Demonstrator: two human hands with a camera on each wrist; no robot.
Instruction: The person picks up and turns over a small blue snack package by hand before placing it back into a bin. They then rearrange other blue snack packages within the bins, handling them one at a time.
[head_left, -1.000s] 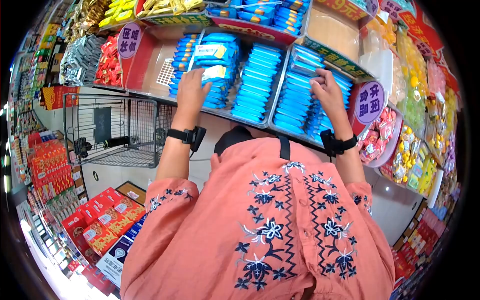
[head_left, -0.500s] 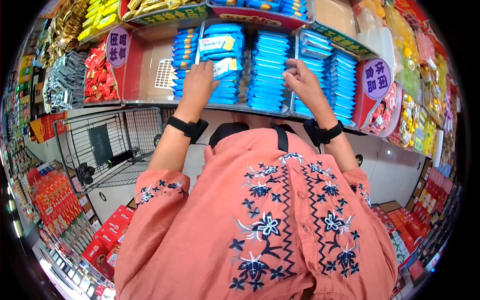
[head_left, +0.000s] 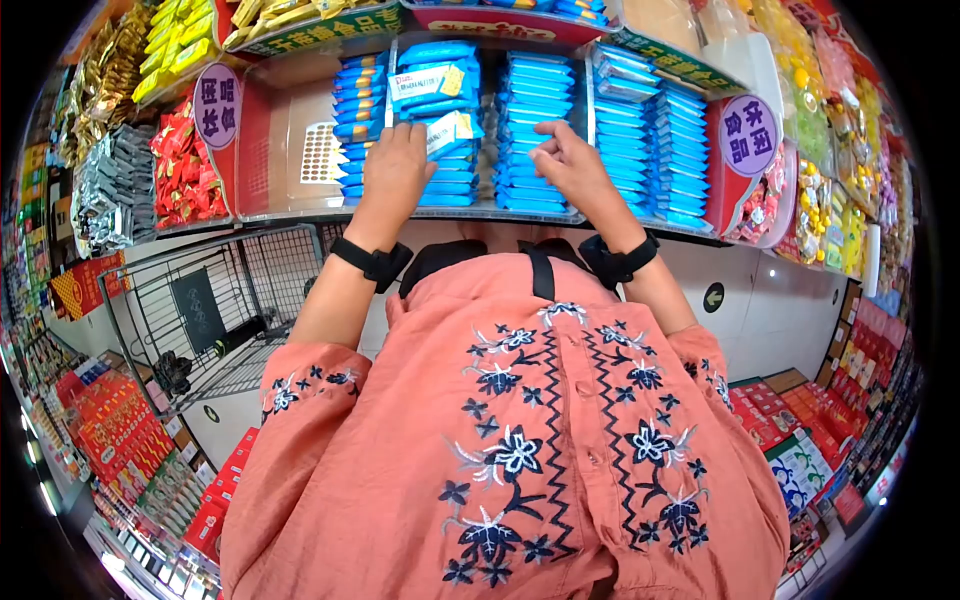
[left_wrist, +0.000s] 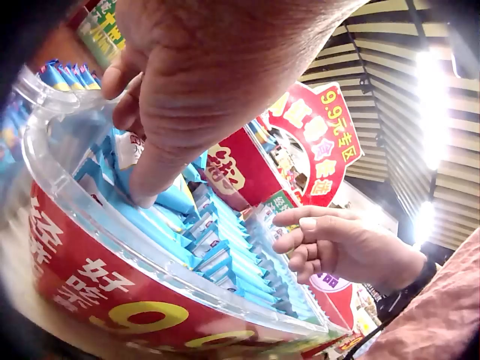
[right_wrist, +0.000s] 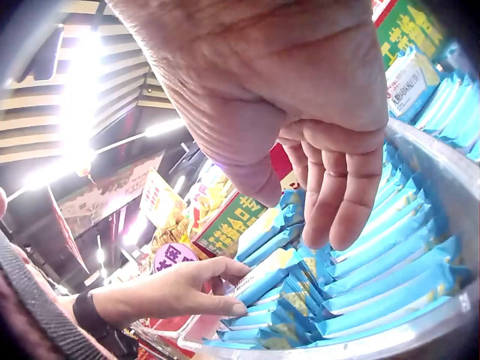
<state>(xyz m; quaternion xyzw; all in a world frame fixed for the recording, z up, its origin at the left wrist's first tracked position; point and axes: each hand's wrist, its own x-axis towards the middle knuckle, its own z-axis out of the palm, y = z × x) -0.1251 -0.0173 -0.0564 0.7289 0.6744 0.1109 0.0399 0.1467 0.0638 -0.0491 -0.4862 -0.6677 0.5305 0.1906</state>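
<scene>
My left hand [head_left: 395, 170] rests on the left stack of blue snack packets [head_left: 436, 82], its thumb at the stack's right side. In the right wrist view its fingers and thumb touch a packet with a white and yellow label [right_wrist: 268, 271]. My right hand [head_left: 575, 170] is over the middle row of blue packets [head_left: 535, 95], fingers loosely bent and nothing held. Seen from the right wrist, those fingers hang close over the packet edges [right_wrist: 390, 247]. Both rows stand in a clear plastic bin [left_wrist: 157, 259] with a red front strip.
Further right are more rows of blue packets [head_left: 682, 150]. Left of my left hand lies a bin section with a perforated white sheet [head_left: 320, 153]. Red sweets [head_left: 188, 175] and silver packets [head_left: 113, 185] lie farther left. A wire cart [head_left: 215, 300] stands below the bins at left.
My right hand has moved left, from the right-hand rows to the middle row. My left hand stays on the left stack. The head view has shifted slightly.
</scene>
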